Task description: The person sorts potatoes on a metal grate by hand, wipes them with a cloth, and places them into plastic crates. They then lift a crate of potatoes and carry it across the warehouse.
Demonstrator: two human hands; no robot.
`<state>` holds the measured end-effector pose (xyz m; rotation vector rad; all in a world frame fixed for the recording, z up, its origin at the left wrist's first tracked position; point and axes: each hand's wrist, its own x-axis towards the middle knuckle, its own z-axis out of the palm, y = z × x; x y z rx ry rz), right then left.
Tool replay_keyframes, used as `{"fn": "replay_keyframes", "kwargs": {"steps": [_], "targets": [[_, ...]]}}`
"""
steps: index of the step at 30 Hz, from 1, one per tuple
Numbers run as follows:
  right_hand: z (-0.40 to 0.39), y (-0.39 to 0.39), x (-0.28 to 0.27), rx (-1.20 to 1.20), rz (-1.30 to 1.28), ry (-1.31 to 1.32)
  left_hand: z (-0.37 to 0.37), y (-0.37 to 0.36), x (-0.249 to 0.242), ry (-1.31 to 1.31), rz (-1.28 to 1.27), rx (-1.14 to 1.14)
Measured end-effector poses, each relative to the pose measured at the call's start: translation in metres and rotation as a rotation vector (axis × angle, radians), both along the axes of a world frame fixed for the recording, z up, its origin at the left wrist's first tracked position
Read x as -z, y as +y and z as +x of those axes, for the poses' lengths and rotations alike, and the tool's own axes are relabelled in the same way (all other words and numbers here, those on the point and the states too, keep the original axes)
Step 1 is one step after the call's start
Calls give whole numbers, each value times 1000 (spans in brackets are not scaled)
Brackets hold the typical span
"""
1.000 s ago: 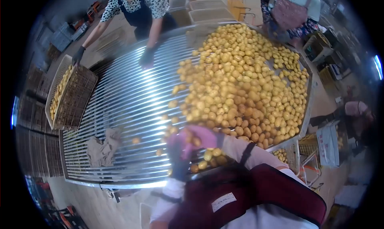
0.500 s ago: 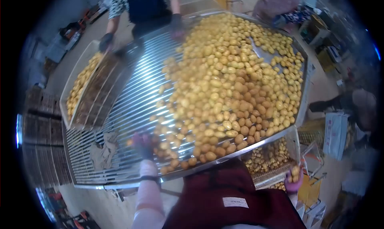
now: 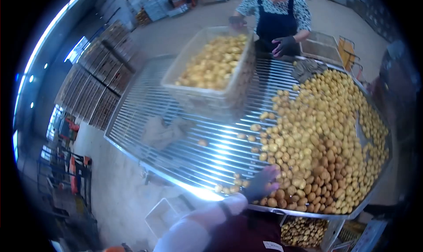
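My left hand point(image 3: 262, 184), in a dark glove with pinkish fingertips, reaches over the front edge of the slatted metal table point(image 3: 220, 133). Its fingers are stretched out at the edge of a broad heap of small yellow potatoes point(image 3: 304, 120) and appear to touch some of them. Browner potatoes point(image 3: 324, 172) lie in the part of the heap to the right of this hand. A few loose ones point(image 3: 227, 190) rest on the slats to its left. My right hand is out of view.
A plastic crate of potatoes point(image 3: 211, 62) is on the table's far side, one hand of an aproned person point(image 3: 277, 23) at its rim. Cloths point(image 3: 161, 131) lie on the slats. Below the front edge is another potato-filled crate point(image 3: 304, 231). Stacked crates point(image 3: 94, 76) stand at left.
The view has swung left. The crate opposite has gone from tilted to level, with potatoes inside. My left hand has moved right to the heap; my right hand, earlier holding potatoes low at right, has left view.
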<state>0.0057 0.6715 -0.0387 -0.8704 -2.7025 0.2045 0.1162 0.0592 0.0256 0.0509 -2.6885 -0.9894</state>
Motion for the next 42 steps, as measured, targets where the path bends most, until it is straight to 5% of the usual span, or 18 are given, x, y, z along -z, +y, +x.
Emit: {"fn": "replay_keyframes", "kwargs": {"steps": [1,3,5,6,9,11,12,13,14,15,16,18,19,22,24,28,31,42], "targets": [[2,-9,-3,25,64,43,7,-37,-25,-12,271,-125],[12,-42,-20,61,187,165,31,-128,-25,168,356,-435],[17,-99,-36,44,210,263,63,-240,-30,56,134,-786],[15,-135,-46,-65,114,356,80,-282,-46,251,229,-856],[-18,-297,-83,-538,-479,665,120,-386,-68,60,-106,-1084],[-41,-410,-112,-832,-628,531,139,-443,-51,-309,-154,-1058],[-46,-487,-134,-950,-913,470,143,-458,-37,-490,-143,-1004],[-49,-544,-152,-1187,-638,405,147,-460,-22,-595,-135,-951],[-47,-606,-189,-1474,-400,384,154,-453,-3,-406,-148,-941],[-35,-668,-215,-1609,-581,414,158,-456,23,-385,-147,-885],[-35,-719,-224,-1801,-458,629,163,-433,32,-185,-287,-897],[-14,-802,-262,-1871,-311,594,172,-394,25,-217,-46,-727],[-12,-838,-270,-1935,-303,359,174,-372,18,-255,19,-615],[-16,-909,-262,-1831,-255,118,189,-312,-3,-297,19,-246],[-26,-938,-297,-1830,-15,-276,179,-284,5,-244,77,-110],[-50,-958,-299,-2032,-38,-452,157,-256,13,-234,93,-61],[-41,-946,-279,-2035,1,-189,157,-250,10,-242,86,-93],[-47,-781,-300,-1967,-342,-55,160,-251,23,-48,206,-522]]}}
